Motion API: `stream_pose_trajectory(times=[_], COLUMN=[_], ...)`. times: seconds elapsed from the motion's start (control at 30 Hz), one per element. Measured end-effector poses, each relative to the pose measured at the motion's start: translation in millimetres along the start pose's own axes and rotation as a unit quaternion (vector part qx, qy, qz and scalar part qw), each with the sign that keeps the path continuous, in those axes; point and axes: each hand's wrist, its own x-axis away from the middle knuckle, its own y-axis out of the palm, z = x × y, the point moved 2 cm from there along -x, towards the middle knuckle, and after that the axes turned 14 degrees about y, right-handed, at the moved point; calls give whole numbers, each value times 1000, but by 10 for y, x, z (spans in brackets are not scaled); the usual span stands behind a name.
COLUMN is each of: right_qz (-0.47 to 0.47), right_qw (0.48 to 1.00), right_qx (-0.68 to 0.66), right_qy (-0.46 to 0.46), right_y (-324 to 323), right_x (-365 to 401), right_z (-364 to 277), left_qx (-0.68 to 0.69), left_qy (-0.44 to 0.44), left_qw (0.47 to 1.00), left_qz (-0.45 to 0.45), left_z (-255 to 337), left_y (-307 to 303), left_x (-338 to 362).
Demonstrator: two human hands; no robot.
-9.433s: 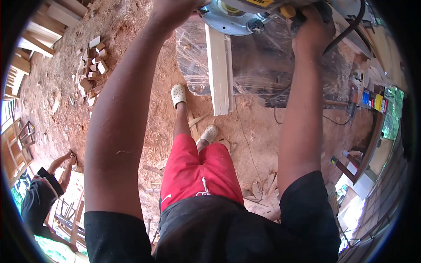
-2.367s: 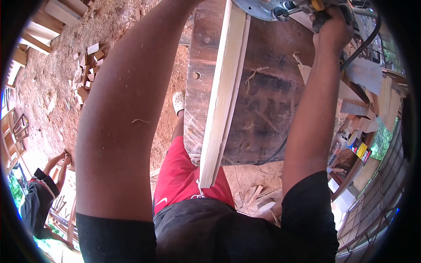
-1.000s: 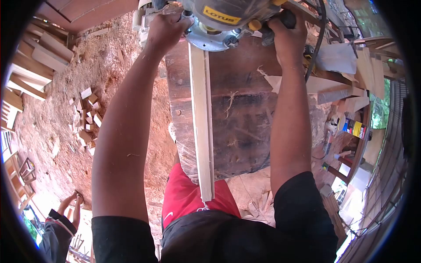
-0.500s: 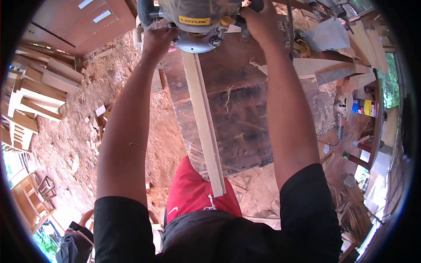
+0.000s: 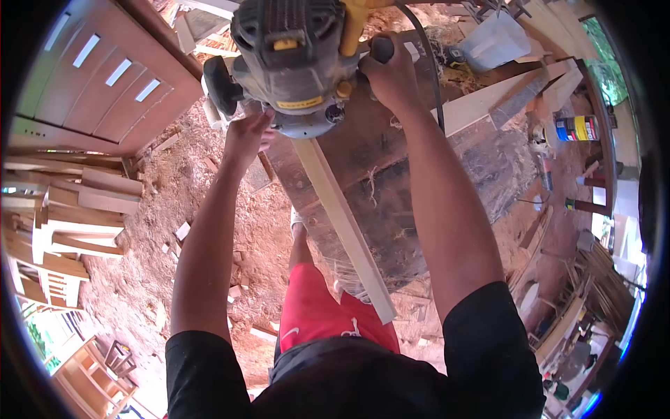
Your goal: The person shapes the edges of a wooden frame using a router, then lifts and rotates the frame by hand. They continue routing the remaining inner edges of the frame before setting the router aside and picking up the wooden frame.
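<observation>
A black and grey plunge router point(image 5: 289, 66) with a yellow label stands on a long, pale wood strip point(image 5: 342, 216). The strip lies lengthwise on a dark, worn board point(image 5: 384, 230), and its near end sticks out past the board's edge. My right hand point(image 5: 392, 73) is wrapped round the router's right-hand knob. At the left edge of the router's round base, below the free left knob point(image 5: 223, 87), is my left hand point(image 5: 248, 138). Its fingers are curled in beside the base, and what they grip is partly hidden.
A black power cord point(image 5: 429, 63) runs past my right hand. A panelled wooden door point(image 5: 115, 77) and stacked wooden parts point(image 5: 77, 209) stand at the left. Wood offcuts point(image 5: 516, 94) and a labelled can point(image 5: 576, 128) are at the right. Shavings and scraps cover the floor.
The view has shifted, so the router and both hands appear lower and more of the router shows. My right hand stays on its knob, and my left hand stays beside the base.
</observation>
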Motion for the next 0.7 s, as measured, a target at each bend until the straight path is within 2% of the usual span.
stream_pose_trajectory(times=[0.03,0.1,0.17,0.27,0.3,0.37,0.4,0.47,0.5,0.53,0.57,0.6,0.63,0.7], right_qz=[-25,-1,21,38,39,38,66,33,17,99,90,81,69,70], right_qw=[998,999,999,998,997,994,991,991,990,989,991,993,993,981], right_qx=[-12,5,10,-4,5,19,77,66,59,78,58,37,17,45], right_qy=[50,53,49,40,61,98,85,115,129,73,75,80,91,175], right_y=[-1,-4,1,16,9,-19,-99,-95,-119,-163,-231,-294,-359,-689], right_x=[34,95,22,36,55,101,232,240,260,386,451,509,627,1062], right_z=[-20,-118,-74,-6,-26,-90,-346,-203,-237,-286,-243,-99,24,-68], left_qx=[21,48,61,134,135,199,206,219,207,197,187,208,229,260], left_qy=[10,61,75,182,186,164,159,151,137,127,119,124,122,145], left_qw=[999,997,995,972,969,964,964,963,968,972,975,970,965,953], left_qz=[-25,-14,-22,-64,-88,-60,-55,-46,-29,-13,3,-23,-49,-54], left_z=[-36,4,159,660,769,926,894,758,827,892,954,991,1002,1162], left_y=[-91,-312,-620,-700,-712,-586,-566,-531,-488,-420,-346,-281,-197,109], left_x=[61,161,160,41,-53,-195,-265,-384,-328,-247,-178,-77,48,342])
